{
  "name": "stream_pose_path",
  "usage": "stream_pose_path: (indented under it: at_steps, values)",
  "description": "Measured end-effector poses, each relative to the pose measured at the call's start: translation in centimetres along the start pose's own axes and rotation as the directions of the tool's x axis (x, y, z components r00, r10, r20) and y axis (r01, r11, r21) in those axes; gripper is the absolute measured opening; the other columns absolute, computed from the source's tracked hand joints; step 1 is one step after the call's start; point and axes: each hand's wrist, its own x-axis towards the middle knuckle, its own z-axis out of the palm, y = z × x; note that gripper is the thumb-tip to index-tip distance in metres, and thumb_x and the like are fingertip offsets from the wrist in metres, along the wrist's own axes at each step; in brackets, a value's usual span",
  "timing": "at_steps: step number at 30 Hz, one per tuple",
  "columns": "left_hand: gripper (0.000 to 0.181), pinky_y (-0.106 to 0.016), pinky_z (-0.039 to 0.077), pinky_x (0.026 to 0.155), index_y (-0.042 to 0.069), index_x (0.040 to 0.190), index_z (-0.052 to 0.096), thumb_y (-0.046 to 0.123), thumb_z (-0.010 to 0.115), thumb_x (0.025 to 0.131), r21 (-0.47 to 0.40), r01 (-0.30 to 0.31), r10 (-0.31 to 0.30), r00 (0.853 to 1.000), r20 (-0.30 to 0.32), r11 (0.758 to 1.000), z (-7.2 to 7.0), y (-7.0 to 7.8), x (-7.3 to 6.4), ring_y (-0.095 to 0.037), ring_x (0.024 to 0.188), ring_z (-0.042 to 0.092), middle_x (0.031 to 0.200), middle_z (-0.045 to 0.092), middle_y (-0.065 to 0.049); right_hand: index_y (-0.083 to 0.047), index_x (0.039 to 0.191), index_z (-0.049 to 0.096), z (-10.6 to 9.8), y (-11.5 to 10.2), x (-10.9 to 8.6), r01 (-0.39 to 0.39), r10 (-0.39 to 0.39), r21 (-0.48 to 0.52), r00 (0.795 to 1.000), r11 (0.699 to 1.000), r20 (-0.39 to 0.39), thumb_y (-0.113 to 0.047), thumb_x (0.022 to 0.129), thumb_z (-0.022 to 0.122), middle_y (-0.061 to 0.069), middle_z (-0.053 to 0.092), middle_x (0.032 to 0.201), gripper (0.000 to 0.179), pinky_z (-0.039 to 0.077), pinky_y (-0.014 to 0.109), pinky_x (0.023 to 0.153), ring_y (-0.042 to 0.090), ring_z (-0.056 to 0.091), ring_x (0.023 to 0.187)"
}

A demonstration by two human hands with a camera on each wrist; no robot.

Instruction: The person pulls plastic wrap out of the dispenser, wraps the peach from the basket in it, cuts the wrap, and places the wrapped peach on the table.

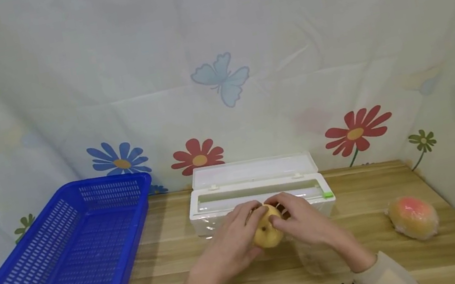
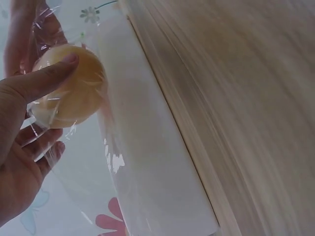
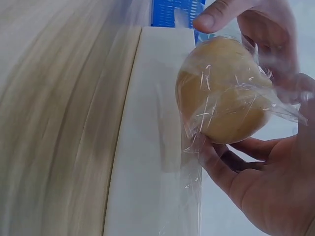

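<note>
Both hands hold a round yellow pear [image 1: 267, 239] above the table, just in front of a white cling film dispenser [image 1: 253, 170] with its lid raised. Clear cling film [image 3: 288, 109] lies over the pear in loose creases and hangs down along the dispenser's front. My left hand [image 1: 236, 239] grips the pear from the left, its thumb pressed on the film-covered skin in the left wrist view. From the other side my right hand [image 1: 304, 220] holds it, fingers curled beneath it in the right wrist view.
A blue plastic basket [image 1: 130, 276] stands at the left of the wooden table [image 1: 179, 282]. On the right lies a yellow-and-red fruit [image 1: 413, 218] wrapped in film. A flower-printed cloth [image 1: 277, 113] hangs behind the table.
</note>
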Motion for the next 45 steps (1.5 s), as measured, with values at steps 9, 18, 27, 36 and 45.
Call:
stream_pose_path:
  at_steps: [9,18,27,36,45]
  values:
    - [0.082,-0.038,0.048,0.104,0.004,0.141,0.051,0.017,0.094,0.074,-0.067,0.058,-0.059,0.998,-0.01,0.996,0.1,-0.2,0.3,-0.026,0.13,0.05,0.137,0.053,-0.011,-0.004,0.127,0.061,-0.4,0.3,0.1,0.036,-0.038,0.056,0.999,0.998,0.025,-0.029,0.104,0.059,0.006,0.065,0.119,0.034,0.056,0.037,0.087,0.022,0.064,0.103]
    - [0.082,-0.036,0.043,0.11,0.003,0.142,0.049,0.018,0.094,0.075,-0.152,0.093,-0.093,0.996,0.007,0.984,0.1,-0.6,0.3,-0.025,0.131,0.048,0.139,0.051,-0.011,-0.002,0.138,0.057,-1.5,0.0,-0.2,0.014,-0.027,0.112,0.993,0.994,0.117,-0.035,0.101,0.067,0.011,0.064,0.129,0.051,0.056,0.039,0.09,0.029,0.065,0.112]
    - [0.083,-0.036,0.042,0.11,0.005,0.148,0.046,0.021,0.091,0.08,-0.18,0.138,-0.133,0.99,0.041,0.974,-0.3,-0.5,0.3,-0.024,0.135,0.046,0.144,0.05,-0.01,-0.003,0.138,0.055,-1.9,0.2,-0.3,0.028,-0.051,0.153,0.988,0.988,0.147,-0.033,0.096,0.075,0.01,0.063,0.126,0.056,0.057,0.035,0.088,0.03,0.064,0.111]
    - [0.073,-0.037,0.04,0.112,0.012,0.137,0.05,0.026,0.092,0.079,-0.144,0.118,-0.122,0.992,-0.015,0.983,-0.4,-0.8,0.1,-0.024,0.135,0.046,0.146,0.048,-0.01,-0.002,0.136,0.057,-1.4,0.1,-0.3,-0.048,0.035,0.171,0.996,0.984,0.077,-0.034,0.099,0.07,0.01,0.062,0.13,0.051,0.055,0.039,0.09,0.029,0.061,0.114]
    - [0.068,-0.038,0.042,0.103,0.012,0.133,0.059,0.029,0.093,0.077,0.02,-0.063,0.065,0.988,-0.144,0.998,-1.0,-0.6,0.4,-0.023,0.124,0.048,0.131,0.052,-0.005,0.001,0.135,0.057,-1.6,-0.1,-0.1,-0.121,0.113,0.218,0.992,0.968,0.051,-0.035,0.101,0.067,0.014,0.062,0.13,0.051,0.055,0.035,0.085,0.03,0.062,0.112]
